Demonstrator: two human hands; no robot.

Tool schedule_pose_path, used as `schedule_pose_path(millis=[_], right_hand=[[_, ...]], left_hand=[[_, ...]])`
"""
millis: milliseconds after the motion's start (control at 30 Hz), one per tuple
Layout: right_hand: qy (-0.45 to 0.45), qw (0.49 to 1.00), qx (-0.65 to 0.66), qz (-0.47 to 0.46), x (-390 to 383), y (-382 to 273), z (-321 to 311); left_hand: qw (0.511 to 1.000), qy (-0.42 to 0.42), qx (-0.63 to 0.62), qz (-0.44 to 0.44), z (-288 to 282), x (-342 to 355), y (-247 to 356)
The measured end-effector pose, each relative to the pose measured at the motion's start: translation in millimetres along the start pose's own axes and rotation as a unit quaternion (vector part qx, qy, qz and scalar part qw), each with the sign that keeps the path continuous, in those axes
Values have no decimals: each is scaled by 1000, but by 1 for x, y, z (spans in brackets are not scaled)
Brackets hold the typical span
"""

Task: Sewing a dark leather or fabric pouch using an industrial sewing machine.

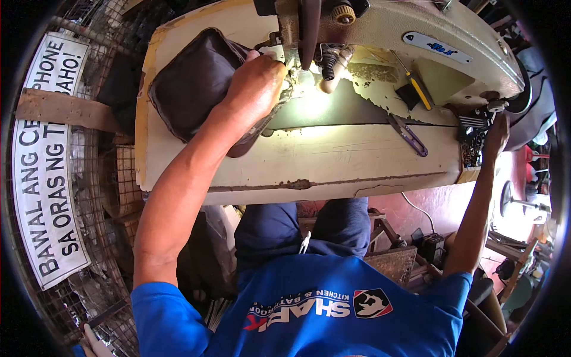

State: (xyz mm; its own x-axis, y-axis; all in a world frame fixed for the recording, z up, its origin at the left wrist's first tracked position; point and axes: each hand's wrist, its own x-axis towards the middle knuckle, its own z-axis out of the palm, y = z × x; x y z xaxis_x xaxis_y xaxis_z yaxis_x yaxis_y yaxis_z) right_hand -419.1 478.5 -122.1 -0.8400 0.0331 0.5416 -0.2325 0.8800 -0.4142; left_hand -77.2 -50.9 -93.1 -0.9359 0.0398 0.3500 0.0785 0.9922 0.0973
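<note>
My left hand [254,86] is closed on the edge of a dark brown fabric or leather piece [193,83] beside the needle area of a beige sewing machine [386,21], where a lamp lights the bed. The piece lies on the worn table [327,154], its far part under my wrist. My right hand [498,132] is at the machine's right end, just below the handwheel [520,89], fingers curled; what they hold is too small to make out. Purple-handled snips [416,140] and a yellow-handled screwdriver [419,89] lie on the bed and table between my hands.
A wire mesh [107,250] with a white sign [44,202] and a wooden slat [62,107] stands left of the table. My legs [339,220] are under the table's front edge. A cord [416,208], wooden frames and assorted clutter are at the lower right.
</note>
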Motion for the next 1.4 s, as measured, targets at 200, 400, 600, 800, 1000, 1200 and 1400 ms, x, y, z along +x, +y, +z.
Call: schedule_pose_path(millis=[200, 400, 600, 800, 1000, 1200, 1400], right_hand=[[125, 973, 189, -42, 6, -59, -59], [-107, 902, 176, -380, -215, -226, -44], [-237, 852, 218, -412, -332, -374, -24], [-267, 854, 308, -322, -334, -411, -25], [-127, 891, 233, -369, -323, -428, 1], [-78, 905, 177, -380, -317, -430, 0], [-167, 881, 172, -407, -316, -414, -7]], left_hand=[[995, -88, -39, 4, -8, 15, -14], [991, -111, -61, 52, -21, 24, -26], [980, -175, -74, 60, -25, 32, -35], [976, -190, -74, 73, -27, 34, -39], [962, -227, -142, 59, -19, 44, -50], [956, -212, -186, 80, -15, 41, -56], [979, -182, -71, 56, -16, 33, -40]])
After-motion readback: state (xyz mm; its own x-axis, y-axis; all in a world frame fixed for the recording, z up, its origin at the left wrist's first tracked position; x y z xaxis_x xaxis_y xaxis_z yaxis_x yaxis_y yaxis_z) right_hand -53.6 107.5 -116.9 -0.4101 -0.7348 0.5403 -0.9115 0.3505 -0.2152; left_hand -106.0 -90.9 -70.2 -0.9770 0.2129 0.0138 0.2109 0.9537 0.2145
